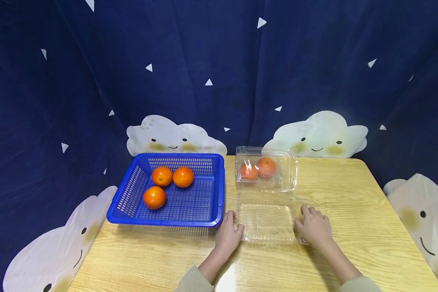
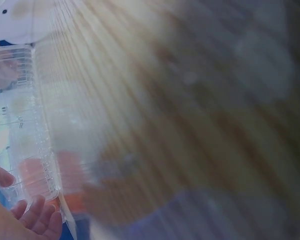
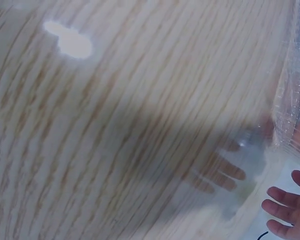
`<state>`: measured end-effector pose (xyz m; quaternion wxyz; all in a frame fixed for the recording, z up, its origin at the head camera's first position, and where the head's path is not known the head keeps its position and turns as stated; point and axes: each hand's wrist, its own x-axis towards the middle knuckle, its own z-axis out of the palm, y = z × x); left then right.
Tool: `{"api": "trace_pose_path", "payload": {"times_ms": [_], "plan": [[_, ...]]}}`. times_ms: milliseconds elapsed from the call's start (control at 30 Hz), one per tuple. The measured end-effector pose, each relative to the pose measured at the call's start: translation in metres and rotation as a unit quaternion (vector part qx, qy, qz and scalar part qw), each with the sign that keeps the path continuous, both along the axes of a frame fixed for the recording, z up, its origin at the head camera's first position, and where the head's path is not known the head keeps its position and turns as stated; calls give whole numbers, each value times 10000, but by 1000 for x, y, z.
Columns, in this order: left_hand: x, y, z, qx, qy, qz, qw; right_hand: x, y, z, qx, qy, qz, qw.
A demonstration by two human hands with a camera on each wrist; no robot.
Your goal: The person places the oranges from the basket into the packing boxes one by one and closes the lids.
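A clear plastic clamshell box point(image 1: 266, 221) lies unfolded on the table, its near half flat. Two oranges point(image 1: 266, 167) show through the clear plastic of its back half point(image 1: 288, 172). My left hand point(image 1: 228, 235) is at the near half's left edge, thumb by the front corner. In the left wrist view the left hand's fingers point(image 2: 40, 217) are loosely bent, with the clear plastic beyond them. At the right edge is my right hand point(image 1: 315, 227), its thumb close to the rim. The right wrist view shows its fingers point(image 3: 282, 210) spread and relaxed.
A blue plastic basket point(image 1: 219, 190) with three oranges point(image 1: 154, 197) stands just left of the box. The wooden table point(image 1: 350, 211) has rounded far corners. A dark blue curtain point(image 1: 219, 48) with white clouds and triangles hangs behind and along the sides.
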<state>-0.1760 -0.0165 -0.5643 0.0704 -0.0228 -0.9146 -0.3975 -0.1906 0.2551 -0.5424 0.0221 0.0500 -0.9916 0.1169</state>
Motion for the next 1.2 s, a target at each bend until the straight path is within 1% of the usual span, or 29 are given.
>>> {"api": "trace_pose_path", "payload": {"times_ms": [267,433,533,667,800,933,1000,1067,1200], "plan": [[1,-1,2,-34,-90,-18,10000,1,-1,0,32,60,23,10000],[1,-1,5,-157,-129,-44,9998,1,-1,-1,31,115,40,9999],[1,-2,6,-251,-78,-84,9996,1,-1,0,33,143,46,9999],[2,-2,7,-430,83,-182,9989,1,-1,-1,35,161,49,9999],[3,-1,9,-761,423,-281,9958,0,0,-1,25,150,41,9999],[2,1,12,-1182,967,-319,9878,-1,-1,0,19,141,28,9999],[2,2,14,-1367,1275,-368,9817,-1,-2,0,13,143,22,9999],[2,3,17,-1508,1540,-479,9753,-1,-2,0,13,153,23,9999],[0,2,25,-1736,1996,-817,9609,-1,-2,0,23,183,44,9998]]}}
